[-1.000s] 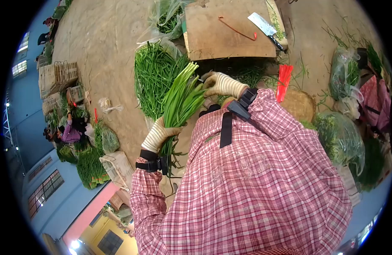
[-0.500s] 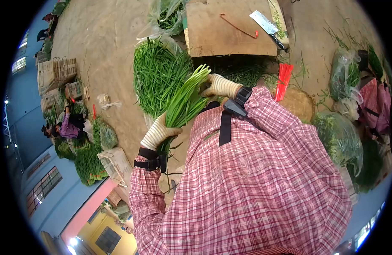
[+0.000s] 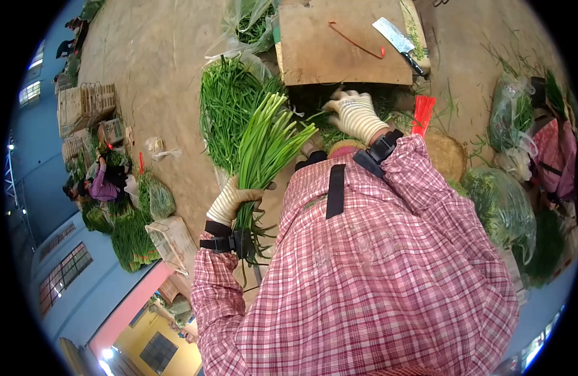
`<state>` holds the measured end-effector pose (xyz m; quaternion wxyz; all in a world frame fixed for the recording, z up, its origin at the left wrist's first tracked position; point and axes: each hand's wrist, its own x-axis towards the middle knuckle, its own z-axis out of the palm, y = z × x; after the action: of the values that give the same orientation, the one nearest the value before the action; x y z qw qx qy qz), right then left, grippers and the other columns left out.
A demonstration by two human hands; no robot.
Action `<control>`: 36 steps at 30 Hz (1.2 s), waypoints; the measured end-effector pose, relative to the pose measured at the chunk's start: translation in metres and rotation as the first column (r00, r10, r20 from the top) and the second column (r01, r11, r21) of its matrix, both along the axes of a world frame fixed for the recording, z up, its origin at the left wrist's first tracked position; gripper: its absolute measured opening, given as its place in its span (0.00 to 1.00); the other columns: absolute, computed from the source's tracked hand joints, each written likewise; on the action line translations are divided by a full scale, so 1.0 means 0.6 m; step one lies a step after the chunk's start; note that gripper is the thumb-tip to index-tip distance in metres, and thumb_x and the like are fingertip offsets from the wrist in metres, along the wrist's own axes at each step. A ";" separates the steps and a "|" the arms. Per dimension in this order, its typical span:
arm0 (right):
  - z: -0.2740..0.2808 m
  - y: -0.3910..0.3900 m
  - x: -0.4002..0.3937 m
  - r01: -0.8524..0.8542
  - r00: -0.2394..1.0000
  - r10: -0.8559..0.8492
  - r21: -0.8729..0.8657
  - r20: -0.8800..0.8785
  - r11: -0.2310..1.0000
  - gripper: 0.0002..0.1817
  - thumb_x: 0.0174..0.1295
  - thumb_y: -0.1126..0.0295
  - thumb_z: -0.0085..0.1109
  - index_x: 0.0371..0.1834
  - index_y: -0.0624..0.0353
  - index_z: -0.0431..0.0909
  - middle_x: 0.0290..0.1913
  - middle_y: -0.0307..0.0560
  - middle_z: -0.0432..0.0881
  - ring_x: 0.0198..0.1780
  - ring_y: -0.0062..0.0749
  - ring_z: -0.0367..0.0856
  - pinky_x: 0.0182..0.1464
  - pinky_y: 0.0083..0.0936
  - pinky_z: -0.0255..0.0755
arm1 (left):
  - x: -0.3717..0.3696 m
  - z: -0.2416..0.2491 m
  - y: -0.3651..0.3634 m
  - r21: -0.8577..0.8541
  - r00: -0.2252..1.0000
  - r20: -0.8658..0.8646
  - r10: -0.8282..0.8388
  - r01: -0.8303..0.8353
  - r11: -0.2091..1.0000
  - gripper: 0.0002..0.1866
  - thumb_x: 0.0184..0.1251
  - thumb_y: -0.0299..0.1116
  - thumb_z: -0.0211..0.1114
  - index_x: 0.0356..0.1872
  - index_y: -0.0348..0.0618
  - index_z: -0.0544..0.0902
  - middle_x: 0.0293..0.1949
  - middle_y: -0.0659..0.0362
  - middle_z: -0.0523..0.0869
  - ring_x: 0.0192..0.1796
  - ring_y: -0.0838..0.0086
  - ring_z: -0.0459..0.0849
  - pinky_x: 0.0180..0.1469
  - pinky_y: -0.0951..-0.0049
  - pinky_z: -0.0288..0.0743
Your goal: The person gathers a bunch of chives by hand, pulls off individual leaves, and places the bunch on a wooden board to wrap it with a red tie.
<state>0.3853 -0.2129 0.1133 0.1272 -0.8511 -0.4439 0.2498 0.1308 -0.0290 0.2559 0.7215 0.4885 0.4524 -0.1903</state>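
Note:
My left hand [image 3: 232, 199], in a cream striped glove, is wrapped round the lower part of a bunch of garlic chives [image 3: 270, 141]. The pale ends fan out upward, and loose blades droop below the fist. My right hand [image 3: 355, 114], gloved alike, is apart from the bunch, just below the front edge of the wooden board [image 3: 345, 53]. Its fingers look spread and somewhat blurred, with nothing visible in them. Beside the bunch lies a large heap of garlic chives [image 3: 229, 113]. Green scraps lie under and around my right hand.
On the board rest a cleaver [image 3: 395, 39] and a thin red strip [image 3: 358, 41]. Red ties [image 3: 423, 114] hang beside my right forearm. A filled plastic bag [image 3: 499, 203] stands at right. Crates [image 3: 87, 108] and a person in purple [image 3: 103, 182] are farther left.
My right hand has left the bunch and moved right, toward the scraps below the board. The bunch in my left hand now stands more upright, its pale ends spread wider.

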 end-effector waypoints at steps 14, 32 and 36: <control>-0.030 0.056 -0.001 0.390 0.633 0.101 0.429 -0.767 0.815 0.22 0.56 0.62 0.67 0.51 0.66 0.83 0.45 0.51 0.87 0.47 0.36 0.84 0.52 0.30 0.76 | 0.013 0.000 -0.005 -0.133 1.000 0.004 0.020 -0.020 0.991 0.24 0.54 0.22 0.69 0.55 0.35 0.78 0.43 0.52 0.88 0.28 0.81 0.79 0.31 0.81 0.76; -0.060 -0.017 -0.016 0.673 -0.014 0.026 0.010 -1.000 0.740 0.21 0.51 0.66 0.72 0.49 0.60 0.84 0.47 0.47 0.85 0.52 0.33 0.81 0.58 0.30 0.73 | 0.032 -0.008 -0.001 0.107 0.992 -0.011 -0.130 0.130 0.986 0.24 0.52 0.21 0.72 0.53 0.36 0.79 0.41 0.58 0.88 0.30 0.81 0.80 0.32 0.82 0.76; -0.032 -0.007 -0.026 0.237 0.903 0.062 0.613 -0.426 0.754 0.19 0.48 0.66 0.70 0.47 0.47 0.86 0.59 0.51 0.77 0.60 0.44 0.77 0.59 0.34 0.72 | 0.038 -0.002 0.000 0.165 0.985 0.001 -0.171 0.169 0.972 0.23 0.51 0.20 0.71 0.52 0.37 0.80 0.41 0.59 0.88 0.33 0.81 0.81 0.34 0.81 0.76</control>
<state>0.3697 -0.2169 0.0940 0.5193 -0.6990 -0.4230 0.2504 0.1533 -0.0293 0.2548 0.6634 0.5846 0.4173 -0.2097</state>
